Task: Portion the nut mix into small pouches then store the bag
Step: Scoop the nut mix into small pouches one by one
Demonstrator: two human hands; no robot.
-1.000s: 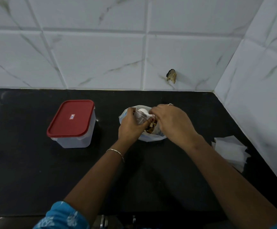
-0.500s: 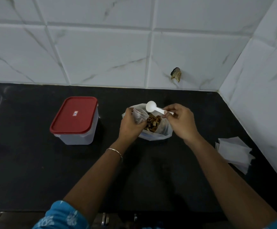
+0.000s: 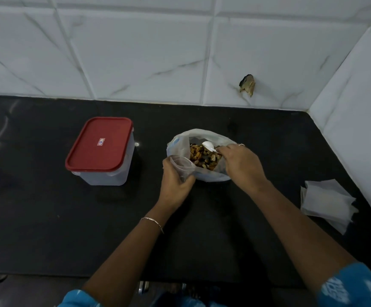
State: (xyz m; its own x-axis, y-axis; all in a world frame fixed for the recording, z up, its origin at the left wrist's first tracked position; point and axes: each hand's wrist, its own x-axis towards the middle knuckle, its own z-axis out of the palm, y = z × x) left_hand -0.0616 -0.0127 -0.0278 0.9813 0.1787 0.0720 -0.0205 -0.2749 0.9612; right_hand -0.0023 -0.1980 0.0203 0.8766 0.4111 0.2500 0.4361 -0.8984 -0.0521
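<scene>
A white tiled wall [image 3: 135,52] runs behind and to the right of a black counter [image 3: 47,218]. On the counter's left part stands a clear box [image 3: 104,176] with its red lid [image 3: 100,147] shut. Well to its right, near the middle, sits the open white bag [image 3: 203,134], its mouth spread wide and the nuts [image 3: 202,157] showing inside. A loose stack of pouches [image 3: 326,202] lies flat at the counter's right edge, well apart from the bag. The right hand [image 3: 242,167] reaches over the bag's right rim, its thumb and fingertips pinching the handle of a white spoon [image 3: 207,144], whose bowl sits just above the nuts at the far side of the heap. The left hand [image 3: 175,185] is curled round a clear pouch [image 3: 182,166], holding it upright with its mouth open, touching the bag's near-left rim. The pouch looks see-through; what is in it cannot be told. A dark chip [image 3: 247,85] marks the wall behind the bag. A thin bracelet [image 3: 152,220] circles the left wrist, and a ring [image 3: 241,144] shows on the right hand.
</scene>
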